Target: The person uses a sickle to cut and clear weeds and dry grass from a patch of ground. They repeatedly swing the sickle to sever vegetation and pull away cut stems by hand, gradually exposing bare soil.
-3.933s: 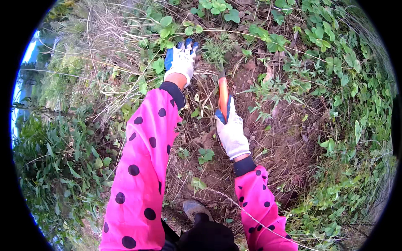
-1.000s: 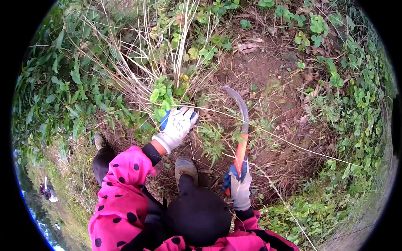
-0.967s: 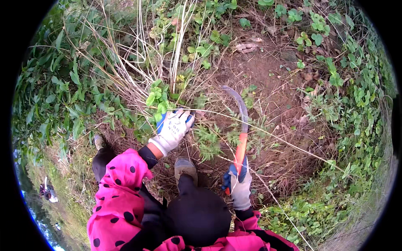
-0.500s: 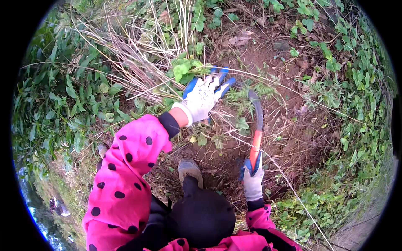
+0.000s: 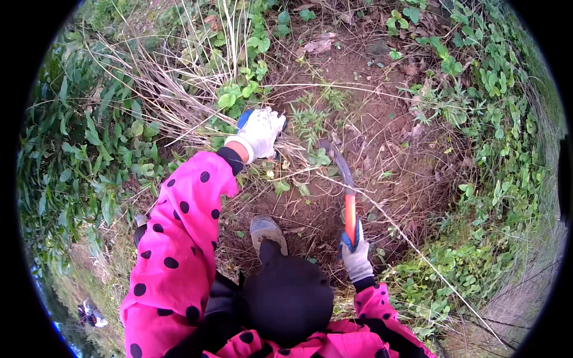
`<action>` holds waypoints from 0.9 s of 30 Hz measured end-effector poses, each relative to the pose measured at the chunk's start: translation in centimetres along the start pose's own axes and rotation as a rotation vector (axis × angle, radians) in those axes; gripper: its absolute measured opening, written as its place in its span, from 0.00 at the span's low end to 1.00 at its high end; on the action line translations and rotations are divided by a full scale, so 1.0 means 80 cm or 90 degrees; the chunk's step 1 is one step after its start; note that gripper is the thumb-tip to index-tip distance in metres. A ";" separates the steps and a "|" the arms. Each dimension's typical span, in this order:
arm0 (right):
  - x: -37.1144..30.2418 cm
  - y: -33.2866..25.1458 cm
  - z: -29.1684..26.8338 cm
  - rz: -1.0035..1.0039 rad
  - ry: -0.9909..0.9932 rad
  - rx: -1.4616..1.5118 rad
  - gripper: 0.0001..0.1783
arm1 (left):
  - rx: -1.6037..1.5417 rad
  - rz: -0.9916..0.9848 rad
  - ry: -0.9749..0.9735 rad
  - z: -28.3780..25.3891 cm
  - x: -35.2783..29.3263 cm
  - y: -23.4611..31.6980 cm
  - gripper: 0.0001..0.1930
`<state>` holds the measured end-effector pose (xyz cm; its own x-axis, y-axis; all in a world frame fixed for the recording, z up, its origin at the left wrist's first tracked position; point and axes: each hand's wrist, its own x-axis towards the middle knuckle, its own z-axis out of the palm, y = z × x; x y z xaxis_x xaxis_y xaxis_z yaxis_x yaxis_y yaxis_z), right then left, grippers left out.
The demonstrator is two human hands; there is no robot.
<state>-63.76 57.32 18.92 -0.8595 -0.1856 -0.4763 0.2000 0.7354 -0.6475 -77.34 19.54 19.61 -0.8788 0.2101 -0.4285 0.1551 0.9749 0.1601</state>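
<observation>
My left hand (image 5: 261,132), in a white glove with blue-coated fingers, is curled shut on weeds close to the ground; its fingertips are hidden. Feathery green weeds (image 5: 309,122) stand just to its right, and dry stems (image 5: 290,150) stick out beside the fist. My right hand (image 5: 356,255), gloved alike, is wrapped round the orange handle of a sickle (image 5: 350,209). The dark curved blade (image 5: 342,164) points away from me, its tip low beside the green weeds and to the right of my left hand.
Bare reddish soil (image 5: 388,137) with dry litter spreads ahead and right. Dry stalks (image 5: 179,89) lean at the upper left, with leafy bushes (image 5: 77,143) beyond. Creepers (image 5: 507,161) cover the right side. A long thin stalk (image 5: 412,244) slants across near my right hand. My shoe (image 5: 267,231) stands below.
My left hand has gone from spread fingers to a closed grip, lower and slightly left in view. The sickle has shifted left, its blade now nearer that hand. The whole view has shifted slightly.
</observation>
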 end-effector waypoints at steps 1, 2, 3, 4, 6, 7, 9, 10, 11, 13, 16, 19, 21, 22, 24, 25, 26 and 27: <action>-0.036 -0.019 0.000 0.046 -0.049 -0.056 0.38 | 0.058 0.009 -0.013 0.021 -0.022 0.000 0.42; -0.066 -0.002 0.001 0.020 -0.088 -0.045 0.38 | 0.111 0.029 -0.014 0.046 -0.033 0.006 0.41; -0.069 -0.014 0.001 0.019 -0.083 -0.040 0.37 | 0.136 0.010 0.031 0.057 -0.046 0.011 0.40; -0.072 -0.028 0.003 0.017 -0.080 -0.035 0.37 | 0.056 -0.004 0.043 0.064 -0.055 0.005 0.39; -0.046 -0.044 0.019 0.059 -0.052 0.095 0.38 | 0.059 -0.004 0.057 0.063 -0.065 -0.012 0.38; -0.020 -0.056 0.028 0.080 -0.037 0.161 0.38 | 0.045 -0.012 0.008 0.055 -0.066 -0.018 0.32; 0.042 -0.120 0.037 0.112 -0.038 0.237 0.37 | 0.046 -0.017 0.018 0.045 -0.082 -0.037 0.36; 0.074 -0.150 0.045 0.094 -0.022 0.249 0.36 | 0.053 -0.019 0.010 0.044 -0.081 -0.048 0.37; 0.112 -0.152 0.053 0.035 -0.039 0.132 0.36 | 0.069 -0.018 -0.006 0.031 -0.071 -0.047 0.38; 0.170 -0.182 0.088 -0.293 0.132 -0.132 0.33 | 0.098 -0.001 0.026 0.029 -0.066 -0.059 0.39; 0.134 -0.181 0.113 -0.261 0.048 -0.147 0.33 | 0.074 0.000 -0.004 0.036 -0.070 -0.080 0.40; 0.020 -0.149 0.068 -0.058 -0.118 -0.073 0.36 | 0.098 -0.056 -0.020 0.056 -0.130 -0.091 0.42; -0.010 -0.134 0.043 0.014 -0.166 -0.040 0.38 | 0.095 -0.072 -0.139 0.076 -0.159 -0.083 0.41; -0.012 -0.125 0.035 0.014 -0.168 -0.004 0.38 | 0.098 -0.063 -0.121 0.100 -0.169 -0.081 0.40; 0.004 -0.134 0.040 -0.080 -0.110 0.035 0.37 | 0.119 -0.086 -0.053 0.114 -0.189 -0.083 0.37; 0.021 -0.140 0.040 -0.018 -0.106 0.141 0.36 | 0.118 -0.076 -0.027 0.120 -0.191 -0.091 0.35; 0.049 -0.170 0.039 0.049 -0.102 0.244 0.35 | 0.099 -0.074 0.010 0.130 -0.194 -0.099 0.36; 0.079 -0.185 0.049 0.000 -0.058 0.250 0.35 | 0.087 -0.089 -0.031 0.116 -0.194 -0.098 0.36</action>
<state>-70.32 42.70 23.17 -0.8173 -0.2557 -0.5164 0.3806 0.4332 -0.8170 -60.76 9.30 16.78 -0.8736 0.0718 -0.4814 0.0956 0.9951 -0.0250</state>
